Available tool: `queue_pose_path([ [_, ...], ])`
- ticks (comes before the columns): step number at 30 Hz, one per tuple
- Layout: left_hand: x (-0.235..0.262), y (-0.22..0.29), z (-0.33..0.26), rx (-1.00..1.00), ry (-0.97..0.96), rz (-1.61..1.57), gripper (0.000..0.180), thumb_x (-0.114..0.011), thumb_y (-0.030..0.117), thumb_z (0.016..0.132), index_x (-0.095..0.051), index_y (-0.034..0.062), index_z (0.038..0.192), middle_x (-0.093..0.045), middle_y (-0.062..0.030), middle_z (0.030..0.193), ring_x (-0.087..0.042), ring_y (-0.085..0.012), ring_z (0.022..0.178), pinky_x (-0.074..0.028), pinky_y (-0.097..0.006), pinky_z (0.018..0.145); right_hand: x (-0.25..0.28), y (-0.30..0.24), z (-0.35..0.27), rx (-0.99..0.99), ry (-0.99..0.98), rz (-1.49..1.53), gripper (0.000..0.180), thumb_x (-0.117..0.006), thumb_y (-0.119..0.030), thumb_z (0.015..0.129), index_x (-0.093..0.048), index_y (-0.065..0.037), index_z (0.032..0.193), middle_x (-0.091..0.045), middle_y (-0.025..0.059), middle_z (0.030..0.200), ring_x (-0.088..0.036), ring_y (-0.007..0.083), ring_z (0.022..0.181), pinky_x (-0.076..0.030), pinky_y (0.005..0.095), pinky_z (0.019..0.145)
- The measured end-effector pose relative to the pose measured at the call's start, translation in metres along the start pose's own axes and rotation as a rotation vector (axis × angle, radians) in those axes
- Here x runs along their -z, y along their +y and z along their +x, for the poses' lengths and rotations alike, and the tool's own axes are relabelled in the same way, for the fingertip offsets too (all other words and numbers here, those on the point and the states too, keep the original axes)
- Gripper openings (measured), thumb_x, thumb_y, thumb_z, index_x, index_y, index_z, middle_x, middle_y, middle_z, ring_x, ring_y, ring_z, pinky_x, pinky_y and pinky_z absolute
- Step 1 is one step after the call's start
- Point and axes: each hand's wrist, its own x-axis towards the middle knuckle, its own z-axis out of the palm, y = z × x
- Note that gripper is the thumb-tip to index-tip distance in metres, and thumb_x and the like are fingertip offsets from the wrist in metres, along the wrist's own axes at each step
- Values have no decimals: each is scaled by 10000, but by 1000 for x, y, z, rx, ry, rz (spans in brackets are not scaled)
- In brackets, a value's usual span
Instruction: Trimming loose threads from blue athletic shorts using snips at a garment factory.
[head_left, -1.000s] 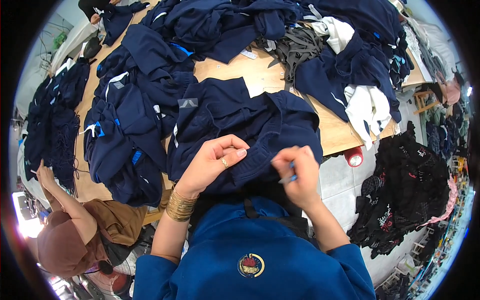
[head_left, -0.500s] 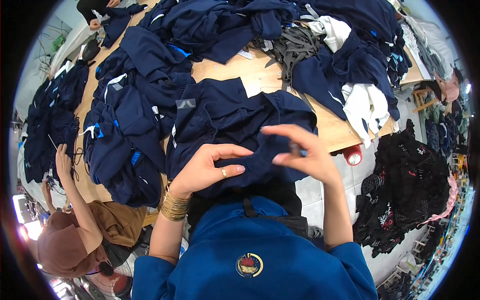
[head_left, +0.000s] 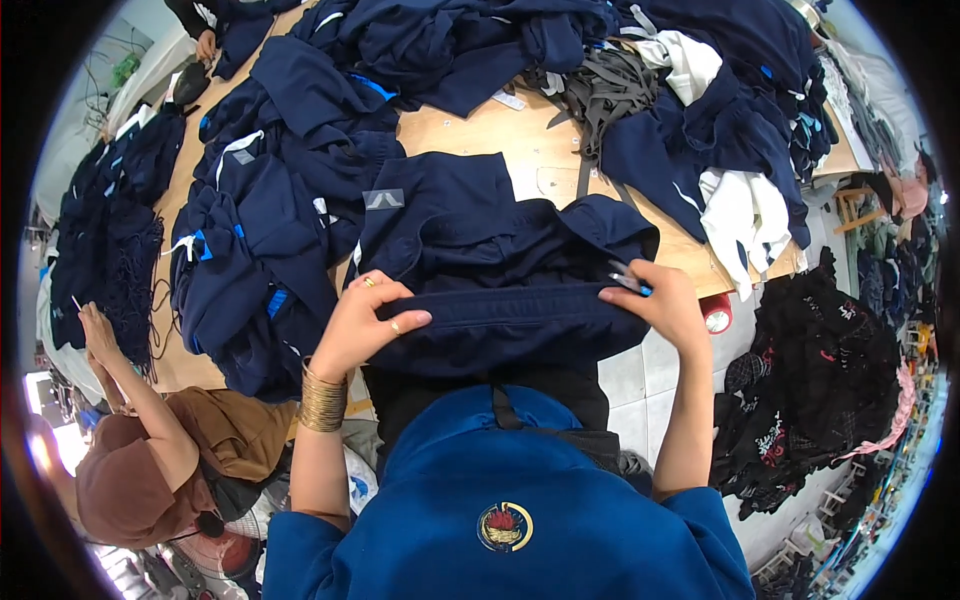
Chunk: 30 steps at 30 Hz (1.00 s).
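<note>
A pair of navy pants [head_left: 470, 225] lies at the table's front edge, its elastic waistband [head_left: 510, 305] stretched in a nearly straight line towards me. My left hand [head_left: 365, 320], with rings and gold bangles, is closed on the left end of the waistband, thumb on top. At the right end, my right hand [head_left: 660, 305] pinches the waistband between thumb and fingers. The same hand also keeps hold of small metal snips [head_left: 628, 280] with a blue part, mostly covered by the fingers. A grey patch with a light mark [head_left: 383, 200] shows on the fabric at the upper left.
Navy garments are heaped to the left [head_left: 255, 250] and across the back. Grey straps [head_left: 605, 95] and white cloth [head_left: 745, 220] lie at the right on the wooden table [head_left: 465, 135]. Black garments [head_left: 810, 390] are piled on the floor. A co-worker [head_left: 140, 450] sits at lower left.
My hands have moved apart, the left one leftward and the right one down onto the fabric. The waistband, bunched before, is now drawn out straight between them.
</note>
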Motion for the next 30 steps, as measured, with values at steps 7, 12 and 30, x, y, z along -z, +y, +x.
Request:
queue_pose_path([
  [7,16,3,12,-112,126,-202,202,-677,163,791,-597,27,666,-513,-2,560,-478,-112,581,-375,-338,935,24,4,4,-68,112,341,343,-737,-214,724,-487,-7,612,-388,15,528,-364,82,533,-301,254,500],
  [12,-6,55,32,-315,-80,-219,203,-673,207,808,-630,33,714,-592,-38,637,-569,-146,638,-422,-320,876,5,-52,12,136,-105,647,352,-718,-139,740,-645,-89,1081,-661,35,986,-581,92,779,-444,243,669],
  [30,132,82,36,-304,-172,-230,361,-628,256,793,-454,32,568,-347,38,503,-348,-70,508,-427,-357,896,143,-32,-59,-45,514,1045,140,-643,-43,629,-527,-19,706,-548,40,640,-496,95,531,-377,202,523],
])
